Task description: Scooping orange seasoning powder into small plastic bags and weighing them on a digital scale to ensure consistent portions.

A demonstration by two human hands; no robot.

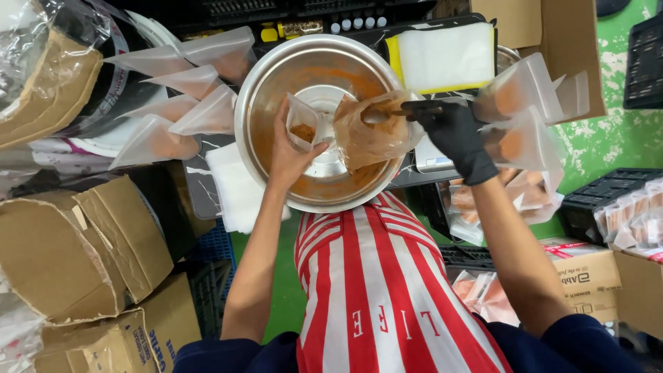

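Closest in, a red-and-white striped apron (376, 276) fills the bottom of the view, with both forearms reaching up and away from it. The bare left hand (290, 148) is pinching a small clear plastic pouch (302, 130) by its side, mouth held open, a little orange-brown powder already sitting in the bottom. It hangs right over the big round stainless-steel mixing bowl (259, 103), whose inside is dusted with the same powder.

Across from it, the black-gloved right hand (452, 131) is clenched around a dark-handled scoop (390, 110) that reaches into a larger clear bag of orange-brown powder (369, 138), slumped inside the bowl.

So this reads as the filling step: a scoop being loaded, the pouch waiting. The next move looks to need a level carry across a short gap and a steady tip into that narrow mouth, over the bowl so any spill is caught.

Further out, powder-filled clear pouches (518, 93) lean in a pile at the right, flat empty pouches (183, 110) fan out at the left, and torn brown cardboard boxes (83, 249) crowd the left edge.
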